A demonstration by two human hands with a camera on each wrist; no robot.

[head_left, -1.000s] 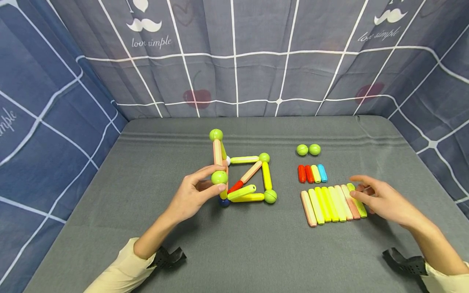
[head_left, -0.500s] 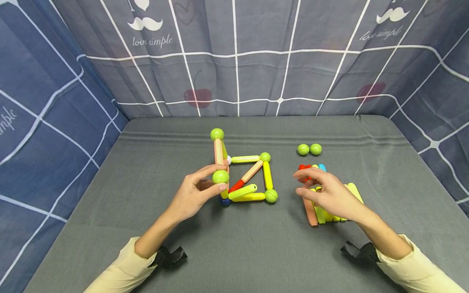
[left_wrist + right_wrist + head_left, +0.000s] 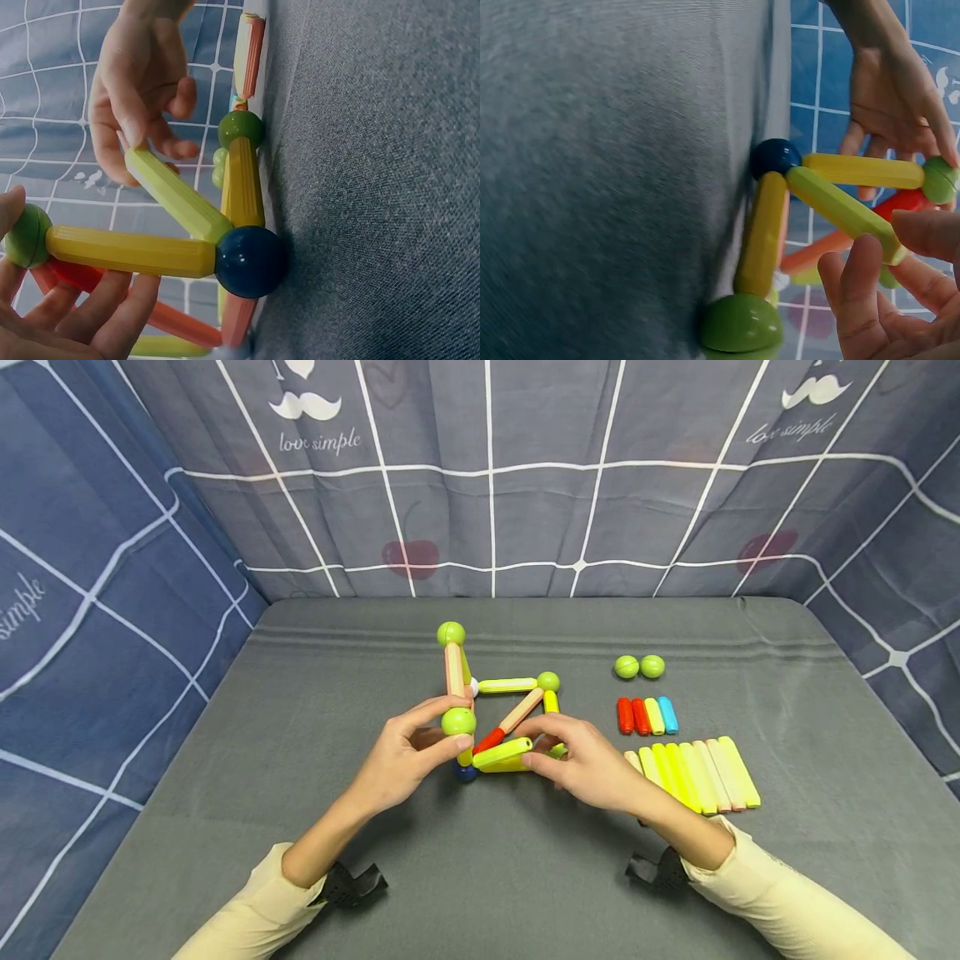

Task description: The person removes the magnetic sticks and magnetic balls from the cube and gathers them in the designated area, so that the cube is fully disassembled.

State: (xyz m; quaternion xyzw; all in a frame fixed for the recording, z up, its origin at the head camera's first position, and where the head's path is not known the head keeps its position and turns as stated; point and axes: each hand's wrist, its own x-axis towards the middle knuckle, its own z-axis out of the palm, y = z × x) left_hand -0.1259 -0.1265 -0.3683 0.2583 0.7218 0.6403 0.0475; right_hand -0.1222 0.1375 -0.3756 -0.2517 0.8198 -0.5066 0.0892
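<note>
My left hand [image 3: 408,756] holds a green ball [image 3: 458,722] at the upper near corner of a frame of magnetic rods and balls. A yellow rod [image 3: 131,251] runs from that ball down to a dark blue ball [image 3: 251,261] on the table. From the blue ball a yellow-green rod [image 3: 504,752] slants up to the right, its far end not joined to any ball. My right hand [image 3: 581,760] has thumb and finger around that loose end, pinching it. Part of the frame's right side lies hidden behind this hand.
To the right lies a row of several long rods [image 3: 705,777], partly covered by my right arm. Short red, yellow and blue rods [image 3: 647,716] lie behind them, with two green balls [image 3: 639,667] farther back. A patterned curtain [image 3: 525,527] borders the grey table [image 3: 337,652].
My right hand has moved left from the row of long rods to the slanted yellow-green rod and taken its end. The left hand keeps its hold on the green ball.
</note>
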